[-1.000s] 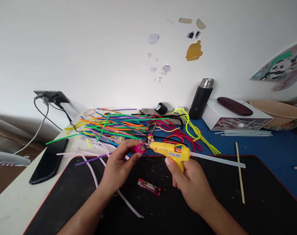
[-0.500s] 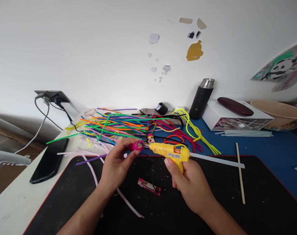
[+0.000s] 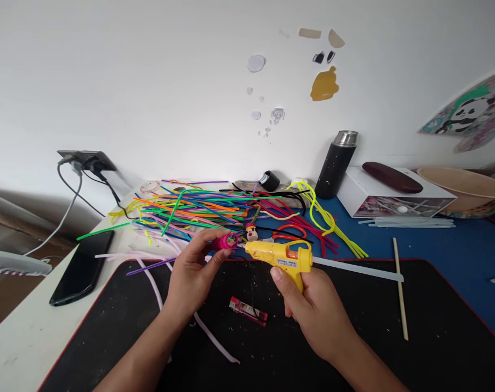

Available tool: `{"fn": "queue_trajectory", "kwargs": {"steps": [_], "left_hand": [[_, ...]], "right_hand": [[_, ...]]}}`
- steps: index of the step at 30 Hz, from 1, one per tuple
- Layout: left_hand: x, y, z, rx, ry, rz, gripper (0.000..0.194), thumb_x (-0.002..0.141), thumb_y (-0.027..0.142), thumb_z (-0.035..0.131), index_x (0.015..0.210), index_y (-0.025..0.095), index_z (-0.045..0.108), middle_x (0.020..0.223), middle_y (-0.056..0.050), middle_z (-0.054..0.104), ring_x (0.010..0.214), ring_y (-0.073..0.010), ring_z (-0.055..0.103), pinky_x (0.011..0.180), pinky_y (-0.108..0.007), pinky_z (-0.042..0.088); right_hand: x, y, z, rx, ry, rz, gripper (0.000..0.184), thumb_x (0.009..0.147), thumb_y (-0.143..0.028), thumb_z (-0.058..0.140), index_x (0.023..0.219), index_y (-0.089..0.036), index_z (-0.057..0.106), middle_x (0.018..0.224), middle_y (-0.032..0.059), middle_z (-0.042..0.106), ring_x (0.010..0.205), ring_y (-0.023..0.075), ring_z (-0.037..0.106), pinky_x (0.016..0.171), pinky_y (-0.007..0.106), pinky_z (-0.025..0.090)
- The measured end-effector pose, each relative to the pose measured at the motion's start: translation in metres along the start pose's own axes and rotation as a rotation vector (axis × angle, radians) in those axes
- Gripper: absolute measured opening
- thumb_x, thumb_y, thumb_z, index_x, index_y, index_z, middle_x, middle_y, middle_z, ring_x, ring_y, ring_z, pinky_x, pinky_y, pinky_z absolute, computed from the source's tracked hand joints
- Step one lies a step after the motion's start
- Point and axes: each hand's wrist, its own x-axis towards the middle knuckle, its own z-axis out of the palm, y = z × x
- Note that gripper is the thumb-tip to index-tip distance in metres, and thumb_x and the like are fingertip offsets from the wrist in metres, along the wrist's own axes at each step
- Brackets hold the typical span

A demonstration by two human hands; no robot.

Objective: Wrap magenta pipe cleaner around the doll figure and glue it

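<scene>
Between the thumb and fingers of my left hand (image 3: 194, 269) is a small pink coiled piece (image 3: 225, 242), its round end with green bits turned to the right. My right hand (image 3: 315, 305) is wrapped round the handle of a yellow hot glue gun (image 3: 277, 255). The gun's nozzle points left and is at the pink piece's end; whether it touches, I cannot tell. A long translucent glue stick (image 3: 357, 268) sticks out of the gun's back. Just behind the nozzle lies a small figure with a face (image 3: 251, 231). A red lighter (image 3: 248, 311) lies on the mat below.
Many coloured pipe cleaners (image 3: 198, 209) are heaped at the back. A black phone (image 3: 84, 267) lies left of the black mat (image 3: 332, 354). On the right are a wooden stick (image 3: 401, 294), a black thermos (image 3: 336, 166), a white box (image 3: 398, 196) and several spare glue sticks (image 3: 410, 222).
My right hand has moved the glue gun slightly left, bringing its nozzle closer to the pink piece. The left hand has barely moved, with the pink piece shifted slightly left.
</scene>
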Motion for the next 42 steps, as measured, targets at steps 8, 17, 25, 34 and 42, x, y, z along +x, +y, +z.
{"fn": "queue_trajectory", "kwargs": {"steps": [8,17,25,34,42], "left_hand": [[0.0007,-0.0014,0.0005,-0.001,0.001,0.002,0.022,0.093,0.036,0.08,0.113,0.028,0.079,0.114,-0.006,0.076,0.109,-0.024,0.071,0.098,-0.036,0.057],[0.0007,-0.0011,-0.0005,0.025,-0.006,0.015,0.021,0.093,0.034,0.079,0.113,0.028,0.079,0.114,-0.006,0.075,0.109,-0.0239,0.07,0.097,-0.036,0.056],[0.0002,0.002,0.0011,0.049,0.015,0.012,0.024,0.092,0.041,0.08,0.111,0.028,0.079,0.112,-0.007,0.077,0.106,-0.0251,0.072,0.095,-0.037,0.058],[0.0,0.0027,0.0,0.061,-0.001,0.028,0.021,0.093,0.035,0.078,0.112,0.028,0.079,0.113,-0.007,0.077,0.109,-0.0254,0.071,0.096,-0.038,0.058],[-0.0008,0.0012,0.0002,0.103,-0.02,0.069,0.018,0.095,0.032,0.076,0.113,0.03,0.079,0.114,-0.006,0.078,0.11,-0.0253,0.072,0.098,-0.038,0.057]], "right_hand": [[-0.0003,-0.0012,0.0008,0.029,-0.015,-0.001,0.057,0.104,-0.061,0.048,0.06,-0.025,0.048,0.044,-0.0022,0.048,0.043,0.0144,0.047,0.045,0.029,0.035],[-0.0006,-0.0007,0.0019,0.067,-0.046,0.004,0.057,0.104,-0.062,0.049,0.061,-0.025,0.049,0.046,-0.0013,0.052,0.042,0.0146,0.049,0.042,0.027,0.035],[-0.0015,0.0009,0.0013,0.05,-0.034,0.022,0.057,0.103,-0.063,0.048,0.061,-0.025,0.049,0.046,-0.001,0.052,0.042,0.0144,0.048,0.042,0.028,0.034],[0.0011,0.0011,0.0008,0.036,-0.013,-0.003,0.056,0.103,-0.061,0.049,0.06,-0.026,0.048,0.045,-0.0017,0.051,0.042,0.0146,0.048,0.045,0.029,0.036],[0.0009,-0.0022,-0.0007,0.041,0.008,-0.004,0.055,0.103,-0.06,0.049,0.06,-0.026,0.05,0.042,-0.0039,0.045,0.041,0.0149,0.047,0.048,0.029,0.038]]}}
